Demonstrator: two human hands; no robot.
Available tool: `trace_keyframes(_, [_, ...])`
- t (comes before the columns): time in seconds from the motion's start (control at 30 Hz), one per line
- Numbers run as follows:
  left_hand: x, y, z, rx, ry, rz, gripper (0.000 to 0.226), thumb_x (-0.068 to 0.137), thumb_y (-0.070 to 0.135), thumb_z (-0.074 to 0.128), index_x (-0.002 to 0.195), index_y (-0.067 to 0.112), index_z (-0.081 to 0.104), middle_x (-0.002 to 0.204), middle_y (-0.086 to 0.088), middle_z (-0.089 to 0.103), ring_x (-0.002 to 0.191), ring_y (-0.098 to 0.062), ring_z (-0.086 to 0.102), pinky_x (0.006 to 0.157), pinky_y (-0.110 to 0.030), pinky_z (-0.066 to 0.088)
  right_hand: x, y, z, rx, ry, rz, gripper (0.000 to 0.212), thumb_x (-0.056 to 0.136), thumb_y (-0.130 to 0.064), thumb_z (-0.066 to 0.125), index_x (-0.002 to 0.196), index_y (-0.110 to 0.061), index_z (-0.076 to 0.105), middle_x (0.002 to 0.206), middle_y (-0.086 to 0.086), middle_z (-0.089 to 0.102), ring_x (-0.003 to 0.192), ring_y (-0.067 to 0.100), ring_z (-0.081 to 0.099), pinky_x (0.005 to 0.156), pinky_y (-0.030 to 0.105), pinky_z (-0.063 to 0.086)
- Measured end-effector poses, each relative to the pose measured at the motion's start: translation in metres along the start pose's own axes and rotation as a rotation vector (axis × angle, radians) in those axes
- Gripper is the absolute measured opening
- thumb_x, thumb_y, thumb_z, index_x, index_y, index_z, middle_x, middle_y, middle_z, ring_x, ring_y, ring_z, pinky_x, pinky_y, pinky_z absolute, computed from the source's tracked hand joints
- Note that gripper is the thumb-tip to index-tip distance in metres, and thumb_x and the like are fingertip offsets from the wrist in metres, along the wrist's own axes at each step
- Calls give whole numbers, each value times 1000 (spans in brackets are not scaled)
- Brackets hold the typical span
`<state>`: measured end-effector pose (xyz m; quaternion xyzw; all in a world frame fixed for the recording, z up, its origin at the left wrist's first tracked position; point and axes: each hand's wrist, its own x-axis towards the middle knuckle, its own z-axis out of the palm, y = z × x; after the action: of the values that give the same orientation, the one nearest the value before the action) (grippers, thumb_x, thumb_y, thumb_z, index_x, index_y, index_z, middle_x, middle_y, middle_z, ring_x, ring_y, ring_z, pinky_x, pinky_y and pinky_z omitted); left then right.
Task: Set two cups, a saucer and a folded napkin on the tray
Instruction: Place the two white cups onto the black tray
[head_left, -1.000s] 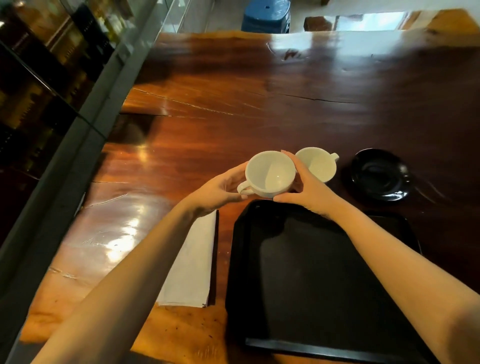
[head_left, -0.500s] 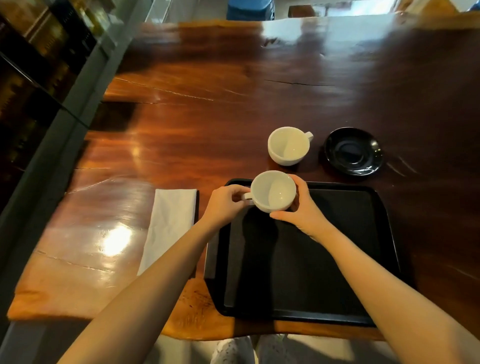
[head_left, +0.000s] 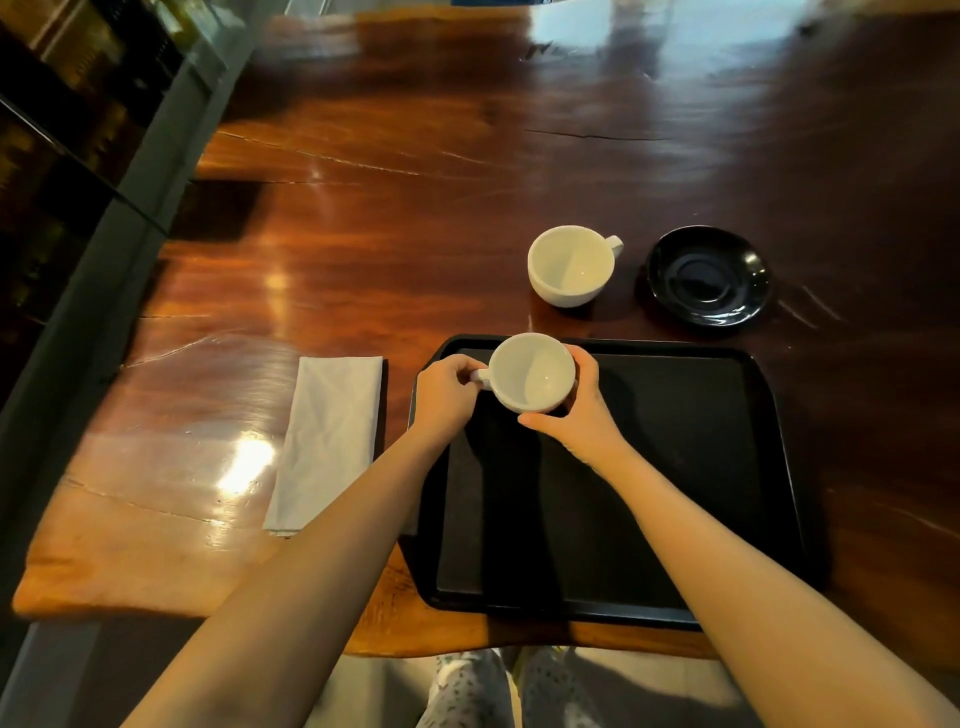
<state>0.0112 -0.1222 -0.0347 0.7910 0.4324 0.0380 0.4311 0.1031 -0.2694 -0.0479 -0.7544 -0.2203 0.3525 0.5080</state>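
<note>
Now we grip a white cup (head_left: 531, 371) at the tray's (head_left: 727, 467) 11 o'clock corner: left hand (head_left: 444, 392) pinching its handle, right hand (head_left: 574, 410) cupping its side.

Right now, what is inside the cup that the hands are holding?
The held cup looks empty: only its white inner wall and bottom show. The left hand covers its handle, the right hand its side, over the black tray; its underside is hidden.
</note>
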Motion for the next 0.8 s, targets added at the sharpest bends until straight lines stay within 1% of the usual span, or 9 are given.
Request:
trace_keyframes(0.07, [3,-1,0,1,-4,-3,14,86,6,58,92,12,70,93,-3,71,82,-13,58,73,-26,41,0,2,2,2,16,-8,97,65,-6,81,138,-23,19,134,-12,27,124,5,29,99,23,32])
trace_keyframes(0.2, [4,-2,-1,7,-20,0,13,86,6,59,92,13,69,93,-2,69,82,-12,58,73,-26,41,-2,3,3,-16,32,-14,98,65,-6,82,139,-21,19,143,-2,27,124,5,28,99,22,31])
trace_keyframes(0.33, [5,1,-7,23,-73,7,15,86,6,61,97,11,70,99,-4,70,88,-12,58,79,-25,44,-2,0,1,-49,17,3,98,66,-7,81,140,-21,18,142,-4,26,124,4,26,100,23,29])
trace_keyframes(0.4, [8,4,-14,41,-166,17,23,84,4,62,105,10,68,106,-5,70,94,-13,61,84,-25,46,-2,-3,-2,-70,-9,13,99,67,-6,80,141,-21,17,142,-3,26,125,5,25,102,25,28])
trace_keyframes(0.5, [17,11,-31,150,-325,68,45,81,-9,55,123,10,59,120,-10,67,109,-20,63,94,-26,48,-2,-8,-10,-123,-62,49,103,68,-5,79,145,-21,12,150,1,21,131,9,24,109,30,26])
trace_keyframes(0.6, [32,24,-54,225,-349,101,58,79,-17,44,129,10,53,126,-12,63,117,-23,59,101,-32,47,0,-13,-26,-187,-141,114,106,70,-1,76,148,-21,6,157,3,14,143,20,21,115,37,24])
trace_keyframes(0.63, [37,30,-61,239,-326,124,58,80,-16,45,130,11,53,126,-12,63,116,-23,60,101,-33,47,2,-16,-35,-205,-170,131,104,72,0,74,148,-21,7,157,4,14,144,21,20,113,36,26])
trace_keyframes(0.7, [48,43,-71,263,-270,181,56,80,-11,49,131,11,52,125,-12,63,114,-25,60,99,-33,47,6,-26,-54,-240,-197,158,94,76,2,70,147,-21,14,156,6,21,144,21,22,107,32,31])
trace_keyframes(0.8, [65,63,-72,273,-233,206,62,80,-4,57,138,15,44,131,-10,60,119,-25,56,99,-33,45,17,-44,-87,-348,-156,161,72,83,1,63,143,-17,29,150,6,35,140,20,32,107,30,30])
